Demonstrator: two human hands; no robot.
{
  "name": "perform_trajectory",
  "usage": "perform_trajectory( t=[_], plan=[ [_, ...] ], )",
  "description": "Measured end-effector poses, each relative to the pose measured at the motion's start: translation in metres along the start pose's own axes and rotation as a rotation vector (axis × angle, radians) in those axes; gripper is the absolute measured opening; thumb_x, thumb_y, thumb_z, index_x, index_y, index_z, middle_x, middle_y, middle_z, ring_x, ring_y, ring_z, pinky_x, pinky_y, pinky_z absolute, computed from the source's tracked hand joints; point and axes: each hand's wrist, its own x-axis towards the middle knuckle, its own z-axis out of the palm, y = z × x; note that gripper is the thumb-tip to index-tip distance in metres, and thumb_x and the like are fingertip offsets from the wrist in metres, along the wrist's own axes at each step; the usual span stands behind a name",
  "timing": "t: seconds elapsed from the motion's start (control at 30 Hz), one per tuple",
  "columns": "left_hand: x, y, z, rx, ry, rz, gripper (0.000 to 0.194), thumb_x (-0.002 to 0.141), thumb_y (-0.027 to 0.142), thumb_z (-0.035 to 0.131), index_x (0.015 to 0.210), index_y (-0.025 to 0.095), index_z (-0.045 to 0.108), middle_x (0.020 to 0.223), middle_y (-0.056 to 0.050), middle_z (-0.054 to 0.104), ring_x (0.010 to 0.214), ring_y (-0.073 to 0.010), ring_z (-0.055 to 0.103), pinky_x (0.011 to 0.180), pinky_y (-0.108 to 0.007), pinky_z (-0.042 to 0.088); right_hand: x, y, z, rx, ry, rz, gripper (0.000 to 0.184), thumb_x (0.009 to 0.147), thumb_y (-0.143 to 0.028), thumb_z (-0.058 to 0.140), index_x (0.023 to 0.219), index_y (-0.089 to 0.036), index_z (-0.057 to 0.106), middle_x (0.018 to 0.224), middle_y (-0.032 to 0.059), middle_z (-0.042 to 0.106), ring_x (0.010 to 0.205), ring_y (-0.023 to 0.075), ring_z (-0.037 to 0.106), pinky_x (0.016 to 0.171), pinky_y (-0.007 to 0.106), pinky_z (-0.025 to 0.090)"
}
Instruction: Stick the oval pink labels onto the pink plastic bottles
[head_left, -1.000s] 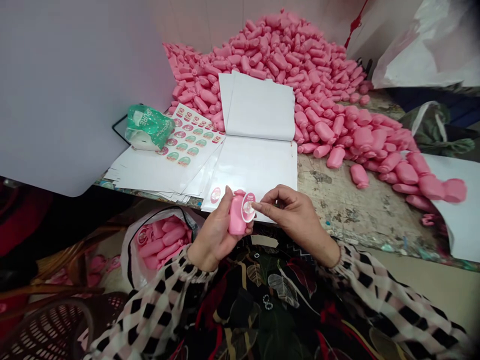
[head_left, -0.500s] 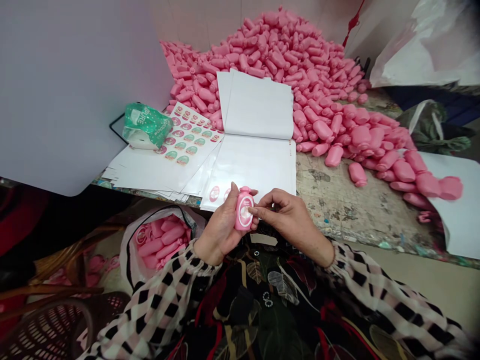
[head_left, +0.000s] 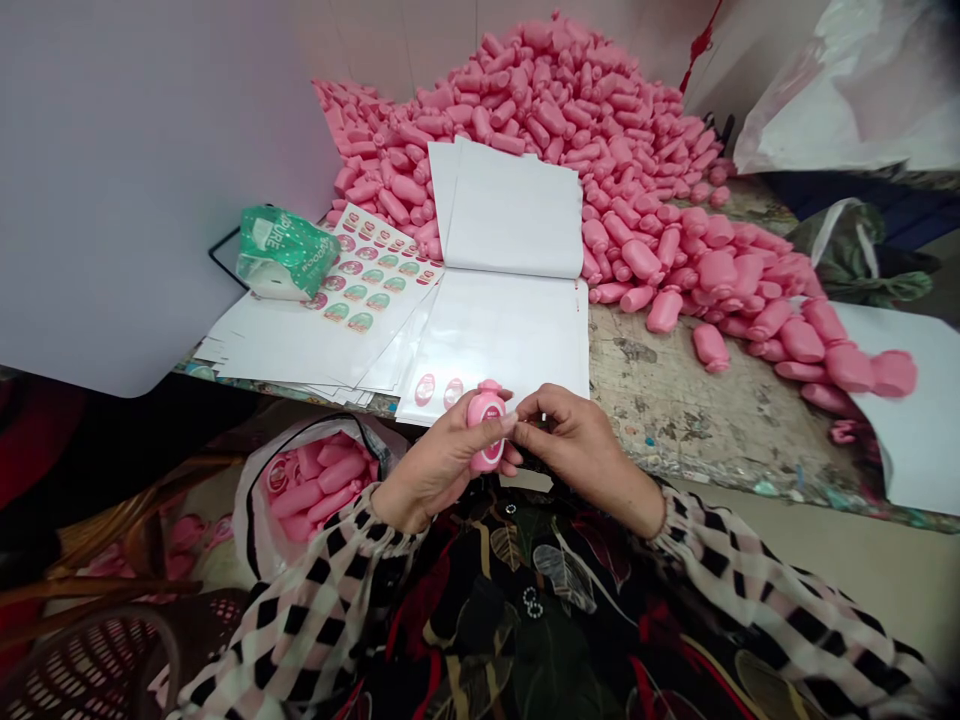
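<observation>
A small pink bottle (head_left: pixel 487 392) stands upright in my left hand (head_left: pixel 439 455), whose fingers wrap behind it. An oval pink sticker with a white rim (head_left: pixel 492 412) is on the bottle's front, with my left thumb lying across it. My right hand (head_left: pixel 574 440) is closed in a pinch at the bottle's right side, its fingertips close to the left thumb tip. Whatever those fingertips hold, if anything, is hidden. Just beyond the hands is a white sticker sheet (head_left: pixel 502 330) with oval pink stickers (head_left: pixel 424 389) along its near edge.
A large heap of pink bottles (head_left: pixel 555 120) covers the back of the worn table (head_left: pixel 637 400). At left are printed label sheets (head_left: pixel 367 270) and a green tissue pack (head_left: pixel 289 250). A white bag of pink bottles (head_left: pixel 247 500) and a brown basket (head_left: pixel 90 660) stand below.
The sticker, first held partly off the bottle by my right hand, now lies on its front. My left thumb has moved onto it, and the right fingertips have slid to the bottle's side.
</observation>
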Motion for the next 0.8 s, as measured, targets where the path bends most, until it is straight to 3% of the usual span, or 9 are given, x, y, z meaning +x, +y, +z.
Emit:
perform_trajectory(
  t=[0.13,0.27,0.43,0.53,0.63,0.8],
  plan=[
    [-0.007,0.002,-0.002,0.078,-0.018,-0.004,0.034,0.083,0.033,0.061,0.108,0.021,0.042,0.082,-0.001,0.06,0.062,-0.0129,0.062,0.055,-0.025,0.05,0.001,0.006,-0.012,-0.165,0.036,-0.043,0.016,0.084,-0.036,0.058,0.078,-0.023,0.065,0.078,-0.001,0.061,0.071,0.012,0.054,0.065,0.025,0.038],
    [-0.009,-0.006,0.002,0.125,-0.085,-0.074,0.034,0.083,0.034,0.059,0.11,0.021,0.042,0.094,-0.006,0.063,0.06,-0.0112,0.062,0.051,-0.023,0.049,0.003,0.017,-0.015,-0.063,0.095,0.06,0.024,0.076,-0.045,0.066,0.085,-0.023,0.064,0.08,-0.0006,0.06,0.07,0.0131,0.054,0.063,0.026,0.039],
    [-0.007,-0.02,0.006,0.252,-0.082,-0.147,0.032,0.077,0.032,0.064,0.101,0.017,0.049,0.071,0.001,0.061,0.046,-0.0065,0.052,0.038,-0.015,0.038,-0.002,0.02,0.002,0.111,0.001,0.11,0.036,0.069,-0.047,0.071,0.096,-0.024,0.061,0.079,-0.0024,0.059,0.067,0.012,0.053,0.06,0.024,0.039],
    [-0.012,-0.015,0.0,0.352,0.065,-0.141,0.033,0.077,0.039,0.062,0.098,0.017,0.051,0.058,0.004,0.057,0.039,-0.0064,0.047,0.033,-0.014,0.03,-0.001,0.022,0.002,0.112,0.01,0.083,0.039,0.068,-0.047,0.072,0.098,-0.024,0.061,0.081,-0.0021,0.058,0.069,0.0118,0.053,0.061,0.024,0.04],
    [-0.026,-0.006,-0.017,0.434,0.298,-0.128,0.038,0.075,0.045,0.063,0.099,0.018,0.051,0.052,0.005,0.055,0.036,-0.0076,0.046,0.033,-0.015,0.028,0.007,0.034,-0.014,-0.014,-0.01,0.05,0.037,0.068,-0.046,0.072,0.096,-0.024,0.063,0.084,-0.0013,0.059,0.071,0.0124,0.054,0.064,0.025,0.041],
    [-0.059,-0.002,-0.08,0.373,0.633,-0.151,0.05,0.067,0.054,0.065,0.103,0.022,0.05,0.052,0.005,0.057,0.039,-0.0116,0.049,0.037,-0.02,0.036,0.036,0.081,-0.074,-0.383,0.123,0.109,0.017,0.08,-0.036,0.057,0.085,-0.022,0.066,0.084,0.0017,0.064,0.077,0.0161,0.057,0.069,0.028,0.04]
  ],
)
